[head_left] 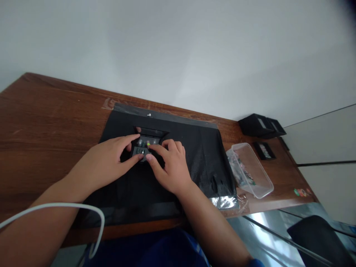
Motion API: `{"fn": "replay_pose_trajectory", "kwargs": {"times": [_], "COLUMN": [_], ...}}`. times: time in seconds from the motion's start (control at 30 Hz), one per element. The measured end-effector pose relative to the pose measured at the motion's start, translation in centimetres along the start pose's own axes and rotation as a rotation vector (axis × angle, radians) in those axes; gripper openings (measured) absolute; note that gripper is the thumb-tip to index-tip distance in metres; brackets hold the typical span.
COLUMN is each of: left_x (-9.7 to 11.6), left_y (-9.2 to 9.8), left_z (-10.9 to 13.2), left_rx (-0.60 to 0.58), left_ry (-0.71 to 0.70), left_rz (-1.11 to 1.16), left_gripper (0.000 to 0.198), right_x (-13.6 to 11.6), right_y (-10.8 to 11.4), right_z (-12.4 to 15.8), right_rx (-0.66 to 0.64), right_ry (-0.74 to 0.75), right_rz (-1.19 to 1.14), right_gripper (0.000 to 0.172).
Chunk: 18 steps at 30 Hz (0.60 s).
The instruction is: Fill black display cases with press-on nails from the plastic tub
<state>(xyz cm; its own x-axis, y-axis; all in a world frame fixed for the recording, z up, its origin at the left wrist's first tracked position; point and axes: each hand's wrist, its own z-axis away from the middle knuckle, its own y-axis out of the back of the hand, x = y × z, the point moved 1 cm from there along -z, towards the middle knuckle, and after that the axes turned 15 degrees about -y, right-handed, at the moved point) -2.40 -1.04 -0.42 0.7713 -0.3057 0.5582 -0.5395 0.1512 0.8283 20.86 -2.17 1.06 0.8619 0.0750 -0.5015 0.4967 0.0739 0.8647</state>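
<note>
A small black box (pixel 138 151) with an opened lid (pixel 151 132) rests on the black mat (pixel 200 155). Inside it are small shiny pieces, too small to name. My left hand (pixel 111 155) grips the box's left side, index finger at the back and thumb at the front. Over the box's right part is my right hand (pixel 174 167), its index finger and thumb bent close together at the front edge. A tiny yellow-green piece (pixel 148 144) shows by the right index fingertip; whether the fingers pinch it is unclear.
The mat is taped to a brown wooden table (pixel 55 111) against a white wall. To the right stand a clear plastic tub (pixel 258 178) with small bagged items, black bins (pixel 254 126) and a small black tray (pixel 264 150). A white cable (pixel 69 204) crosses my left forearm.
</note>
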Motion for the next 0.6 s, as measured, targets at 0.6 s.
{"fn": "replay_pose_trajectory", "kwargs": {"times": [0.6], "left_x": [0.55], "left_y": [0.57], "left_z": [-0.19], "left_rx": [-0.047], "left_ry": [0.038], "left_rz": [0.064], "left_gripper": [0.071], "right_x": [-0.2], "right_y": [0.17], "right_z": [0.13], "right_rx": [-0.012], "right_ry": [0.013], "right_rz": [-0.026], "right_gripper": [0.043]}}
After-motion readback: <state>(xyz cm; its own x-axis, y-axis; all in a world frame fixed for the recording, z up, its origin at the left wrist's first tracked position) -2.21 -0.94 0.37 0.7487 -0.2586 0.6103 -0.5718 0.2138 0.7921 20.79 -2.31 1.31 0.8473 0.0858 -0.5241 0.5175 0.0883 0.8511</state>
